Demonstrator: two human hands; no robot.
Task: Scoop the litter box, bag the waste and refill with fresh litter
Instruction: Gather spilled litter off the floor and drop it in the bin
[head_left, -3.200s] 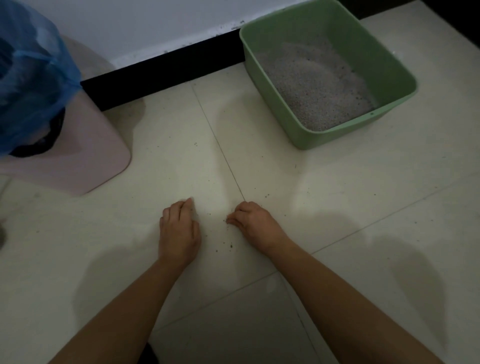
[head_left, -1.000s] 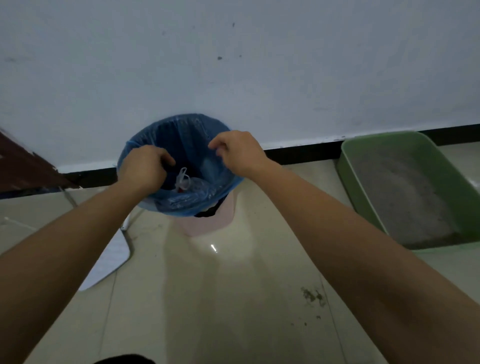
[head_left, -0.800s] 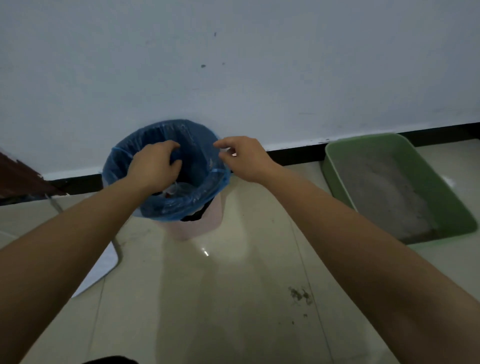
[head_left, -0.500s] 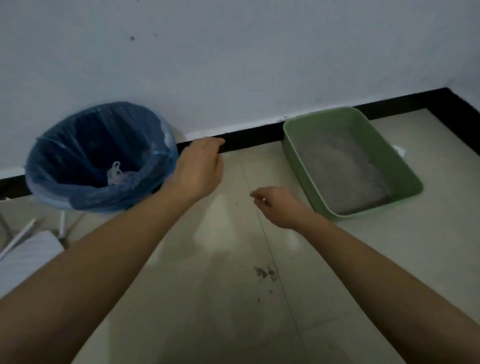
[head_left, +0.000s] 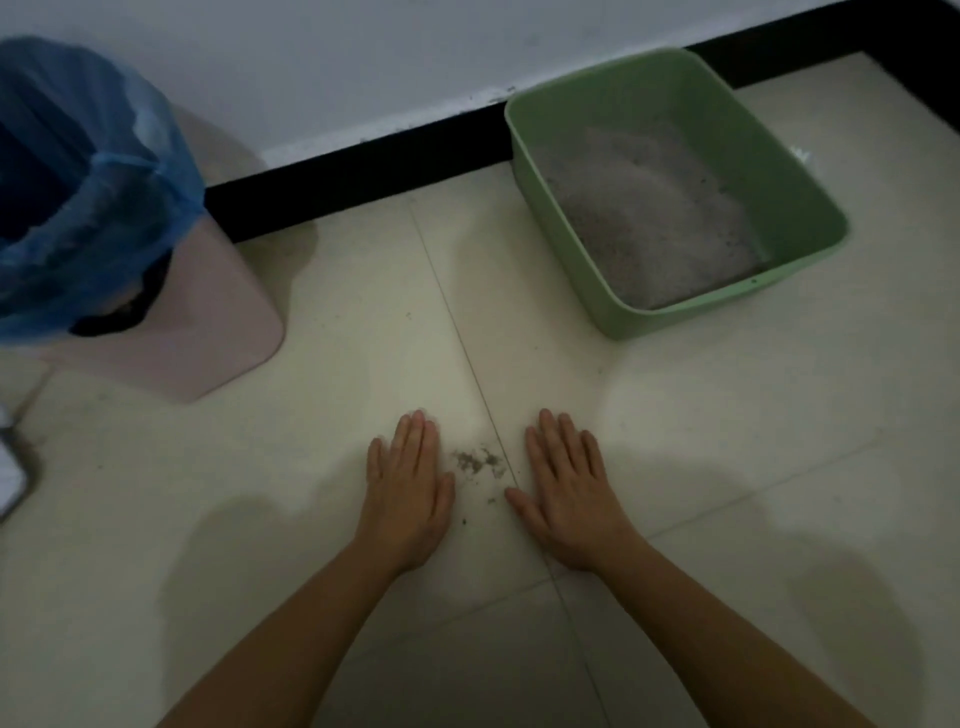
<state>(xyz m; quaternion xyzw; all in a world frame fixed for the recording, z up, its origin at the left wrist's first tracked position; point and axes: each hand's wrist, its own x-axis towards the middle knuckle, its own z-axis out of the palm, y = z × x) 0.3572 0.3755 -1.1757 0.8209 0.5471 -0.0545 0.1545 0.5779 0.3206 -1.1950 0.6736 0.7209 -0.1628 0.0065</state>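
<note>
Left hand (head_left: 408, 491) and right hand (head_left: 566, 486) lie flat and open on the floor, flanking spilled litter (head_left: 479, 462), which sits slightly nearer the left. The litter box (head_left: 675, 322) stands ahead-right; the bin (head_left: 208, 332), ahead-left.

The tiled floor (head_left: 311, 519) bears a green litter box (head_left: 701, 309), pink bin (head_left: 208, 322) and litter specks (head_left: 478, 461).
</note>
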